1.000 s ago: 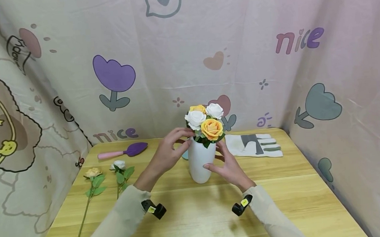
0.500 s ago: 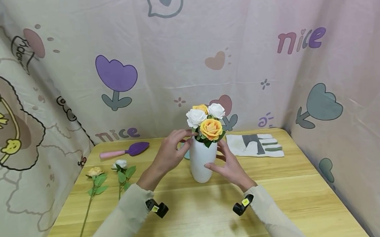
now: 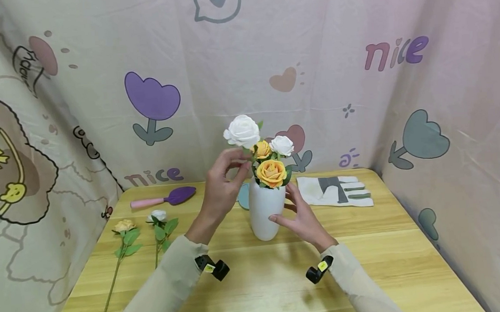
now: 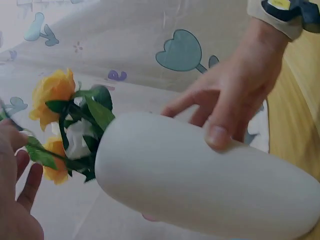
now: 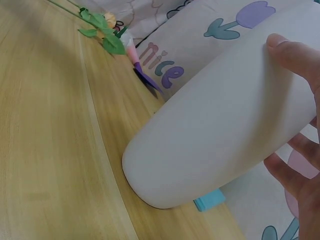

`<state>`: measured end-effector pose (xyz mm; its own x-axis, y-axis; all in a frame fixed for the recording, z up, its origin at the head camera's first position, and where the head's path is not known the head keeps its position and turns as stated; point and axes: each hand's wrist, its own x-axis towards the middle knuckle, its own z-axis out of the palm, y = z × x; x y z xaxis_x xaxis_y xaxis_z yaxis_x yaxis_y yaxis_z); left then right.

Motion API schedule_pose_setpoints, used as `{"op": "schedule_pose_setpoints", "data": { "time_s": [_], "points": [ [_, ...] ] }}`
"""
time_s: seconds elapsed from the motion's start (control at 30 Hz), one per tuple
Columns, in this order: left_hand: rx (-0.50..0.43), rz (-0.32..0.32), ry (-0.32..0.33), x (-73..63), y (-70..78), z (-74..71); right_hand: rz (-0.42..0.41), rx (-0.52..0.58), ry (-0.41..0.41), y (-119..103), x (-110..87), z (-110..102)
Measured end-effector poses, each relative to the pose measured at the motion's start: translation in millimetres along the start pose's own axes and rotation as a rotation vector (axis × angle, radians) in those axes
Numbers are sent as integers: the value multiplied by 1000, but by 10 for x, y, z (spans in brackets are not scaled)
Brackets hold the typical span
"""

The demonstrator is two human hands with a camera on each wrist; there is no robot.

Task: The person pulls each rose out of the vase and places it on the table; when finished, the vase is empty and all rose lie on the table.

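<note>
A white vase (image 3: 264,215) stands upright on the wooden table, holding yellow roses (image 3: 272,172) and a white rose (image 3: 282,145). My left hand (image 3: 218,189) pinches the stem of another white rose (image 3: 242,131), whose bloom sits higher than the others. In the left wrist view, that green stem (image 4: 60,155) runs from the fingers to the vase mouth. My right hand (image 3: 301,217) grips the vase's right side, thumb in front and fingers behind. The right wrist view shows the thumb (image 5: 295,55) against the vase wall.
A yellow rose (image 3: 124,225) and a white rose (image 3: 157,216) lie at the left. Behind them is a trowel (image 3: 180,195) with a pink handle. A white-and-grey glove (image 3: 331,191) lies at the back right. Something light blue (image 3: 243,197) shows behind the vase.
My left hand has risen at the vase mouth, lifting one white rose up and to the left above the other blooms. My right hand has stayed on the vase.
</note>
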<state>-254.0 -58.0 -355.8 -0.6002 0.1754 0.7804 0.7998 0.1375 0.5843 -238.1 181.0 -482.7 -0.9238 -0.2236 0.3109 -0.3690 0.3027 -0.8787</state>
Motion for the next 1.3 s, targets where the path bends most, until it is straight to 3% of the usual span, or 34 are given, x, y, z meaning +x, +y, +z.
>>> {"op": "schedule_pose_setpoints", "data": {
  "time_s": [0.23, 0.43, 0.63, 0.87, 0.93, 1.0, 1.17, 1.3],
  "points": [
    [-82, -35, 137, 94, 110, -6, -12, 8, -8, 4, -5, 11],
    [-175, 14, 242, 253, 208, -132, -18, 13, -8, -15, 0, 1],
    [-265, 59, 375, 391, 302, -356, -13, 10, -3, -16, 7, -3],
    [-383, 39, 428, 390, 320, -764, -11, 13, -2, 1, -1, 1],
    [-389, -12, 405, 361, 288, -901, -13, 16, -1, 0, -2, 1],
    [-371, -113, 352, 300, 241, -1031, -11, 17, -2, 0, -4, 3],
    [-194, -448, 122, -2, 59, -1280, -12, 10, -3, 9, -12, 1],
    [-68, -594, -58, -323, -172, -1373, -32, 7, -5, 15, -10, -1]
  ]
}}
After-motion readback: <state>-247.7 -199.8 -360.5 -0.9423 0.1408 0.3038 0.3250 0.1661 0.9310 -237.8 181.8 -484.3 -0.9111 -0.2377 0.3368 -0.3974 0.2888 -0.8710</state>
